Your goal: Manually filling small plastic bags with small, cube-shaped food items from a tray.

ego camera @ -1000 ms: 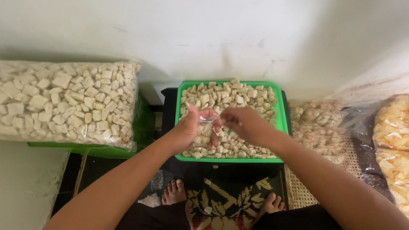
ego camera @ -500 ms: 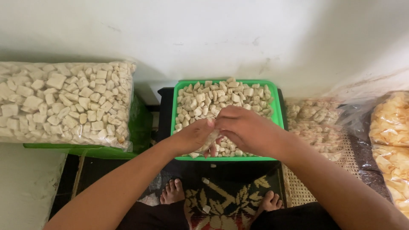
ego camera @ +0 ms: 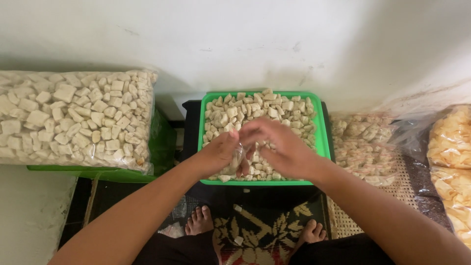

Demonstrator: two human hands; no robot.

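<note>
A green tray [ego camera: 323, 140] heaped with pale cube-shaped crackers [ego camera: 255, 110] stands in front of me against the white wall. Both hands meet over its near half. My left hand [ego camera: 220, 153] pinches a small clear plastic bag [ego camera: 237, 161] that hangs between the two hands. My right hand [ego camera: 279, 147] is curled over the bag's mouth, fingers bunched, touching the bag; whether it holds crackers is hidden.
A large clear sack of the same crackers [ego camera: 73, 118] lies on a green tray at left. Small filled packets [ego camera: 363, 147] are piled at right on a woven mat, beside bags of yellow chips [ego camera: 449, 157]. My bare feet [ego camera: 198, 221] rest on a patterned mat.
Both hands have drawn closer together over the tray's near half, and the right hand has closed over the small bag held by the left.
</note>
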